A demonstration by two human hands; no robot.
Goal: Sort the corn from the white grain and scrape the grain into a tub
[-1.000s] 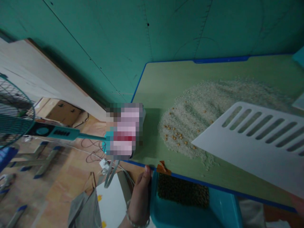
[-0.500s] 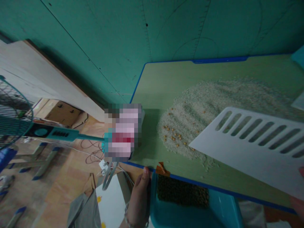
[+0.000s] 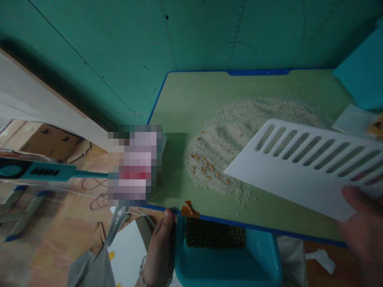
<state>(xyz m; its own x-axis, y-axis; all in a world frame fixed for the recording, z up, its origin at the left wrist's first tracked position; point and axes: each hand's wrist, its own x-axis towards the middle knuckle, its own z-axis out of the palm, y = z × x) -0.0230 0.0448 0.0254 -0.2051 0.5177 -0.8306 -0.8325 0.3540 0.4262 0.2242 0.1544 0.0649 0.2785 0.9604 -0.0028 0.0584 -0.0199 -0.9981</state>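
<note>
In my right hand (image 3: 360, 217) is a flat white slotted scraper (image 3: 287, 179), gripped at its near end with the thumb on top; the hand is slightly blurred. The scraper's pointed corner hangs over the right part of a spread heap of rice (image 3: 233, 119). Several yellow beans (image 3: 206, 167) lie scattered on the heap's left side. Below the table's front edge, my left hand (image 3: 160, 247) is closed at the left rim of a turquoise basin (image 3: 221, 265), its fingers mostly hidden. Small dark grains or beans (image 3: 215, 235) cover the basin's far part.
The light green tabletop (image 3: 191, 87) has a blue edge and brown tape (image 3: 189, 209) at its front. A pixelated object (image 3: 136, 163) stands at its left end. At the back right are a turquoise container (image 3: 362, 67) and a clear bag (image 3: 353, 119). A green wall rises behind.
The view has shifted right, so the table and basin sit further left. My right hand has come into sight on the scraper. The rice and yellow beans look unchanged.
</note>
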